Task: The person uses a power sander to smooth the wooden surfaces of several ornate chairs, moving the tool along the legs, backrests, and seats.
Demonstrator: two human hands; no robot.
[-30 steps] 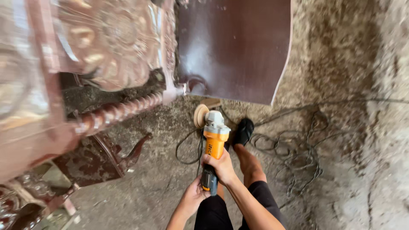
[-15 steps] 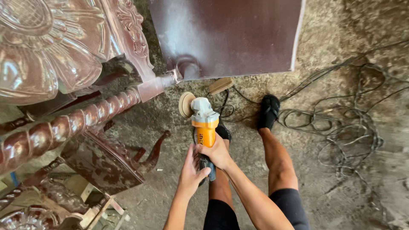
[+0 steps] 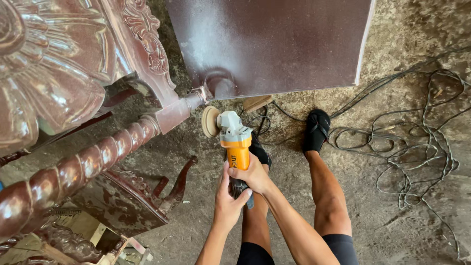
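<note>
Grinder [image 3: 234, 142], orange, at centre; my right hand [image 3: 251, 172] and left hand [image 3: 226, 202] both clamped round its rear handle; likely heavy and stiff; sanding disc [image 3: 211, 121] at ten o'clock beside the carved post [image 3: 83, 169].

Low in the frame's centre, my right hand [image 3: 252, 174] curls its fingers closed; my left hand [image 3: 226, 203] clasps just below.

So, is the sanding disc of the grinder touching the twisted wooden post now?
No, the disc of the grinder sits apart from the twisted post, near the floor.
</note>
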